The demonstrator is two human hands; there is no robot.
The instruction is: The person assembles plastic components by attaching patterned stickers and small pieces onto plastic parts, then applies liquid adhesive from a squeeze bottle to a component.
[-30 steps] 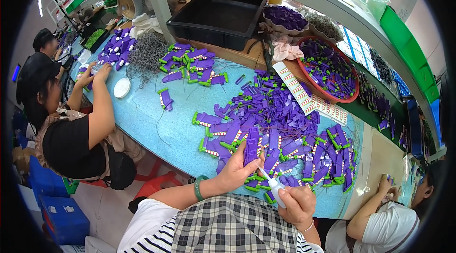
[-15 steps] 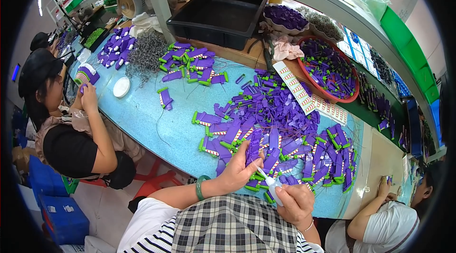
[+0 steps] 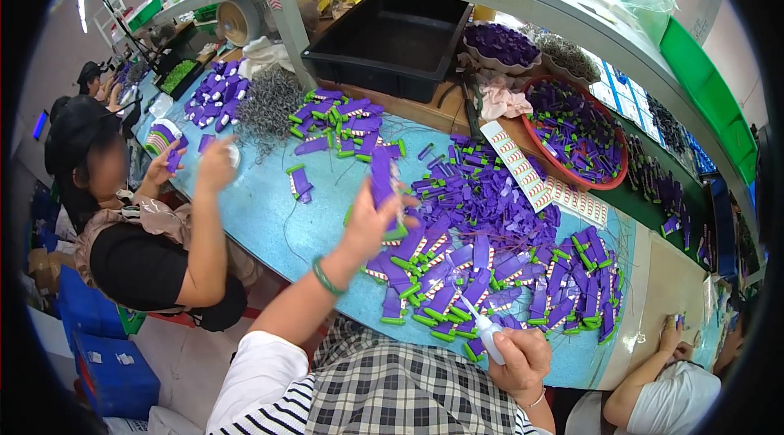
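Observation:
My left hand (image 3: 369, 227), blurred, is closed round a purple plastic piece (image 3: 382, 178) that stands up from its fingers over the blue table. Behind the fingers, green-ended pieces make it hard to tell whether more than one is held. My right hand (image 3: 523, 357) grips a white squeeze bottle (image 3: 489, 337) near the table's front edge. The bottle's thin nozzle points up and left, above a wide pile of purple pieces with green ends and striped stickers (image 3: 441, 298). Farther back lies a heap of loose purple parts (image 3: 482, 205).
A red basket (image 3: 625, 182) of purple and green parts stands at right, beside sticker sheets (image 3: 516, 165). A black tray (image 3: 384, 84) sits under the grey shelf. Wire bundles (image 3: 265, 108) lie at left. Co-workers sit at left (image 3: 151, 247) and right (image 3: 665, 394).
My left hand has moved forward and left with the purple piece, away from the bottle's nozzle. My right hand and bottle have shifted slightly right and toward me. The left co-worker's arm has reached out.

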